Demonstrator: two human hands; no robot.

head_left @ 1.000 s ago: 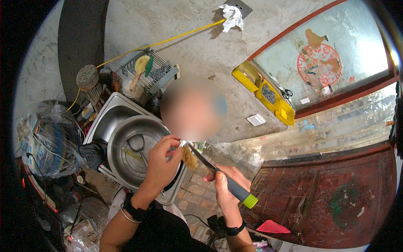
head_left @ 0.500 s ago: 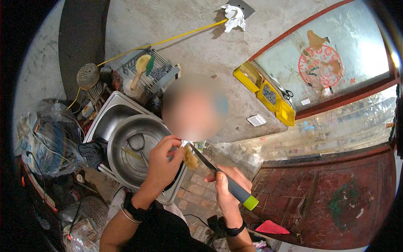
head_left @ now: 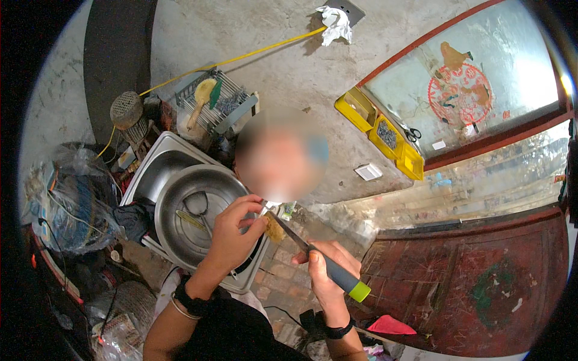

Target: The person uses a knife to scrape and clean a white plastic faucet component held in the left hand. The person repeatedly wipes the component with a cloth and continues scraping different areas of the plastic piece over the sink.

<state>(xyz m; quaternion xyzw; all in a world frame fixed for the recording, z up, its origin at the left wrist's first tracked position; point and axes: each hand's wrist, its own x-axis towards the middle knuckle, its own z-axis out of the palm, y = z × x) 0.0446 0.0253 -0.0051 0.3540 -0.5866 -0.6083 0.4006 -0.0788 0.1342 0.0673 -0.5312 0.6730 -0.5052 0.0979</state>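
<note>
My right hand (head_left: 328, 265) is wrapped round the handle of a long utensil (head_left: 343, 277) with a dark grey grip, a lime-green end and a narrow dark shaft; its kind is unclear. The shaft slants up and left to the fingertips of my left hand (head_left: 238, 228). Those fingers are pinched together by a small whitish piece (head_left: 269, 205) at the shaft's far end; what exactly they hold is hidden. Just below them shows a rough yellow-brown clump (head_left: 276, 229), like a scrubber, and I cannot tell whether my left hand touches it.
To the left, a steel basin (head_left: 162, 225) holding a ladle (head_left: 195, 203) sits on a metal sink (head_left: 174, 144). Behind stands a dish rack (head_left: 226, 99). Yellow trays (head_left: 385, 135) hang on the wall, right of a blurred round patch (head_left: 280, 159). A dark red door (head_left: 445, 283) is at right.
My left fingers have shifted very slightly, and the utensil's far end sits a touch lower. Otherwise both hands keep the same positions.
</note>
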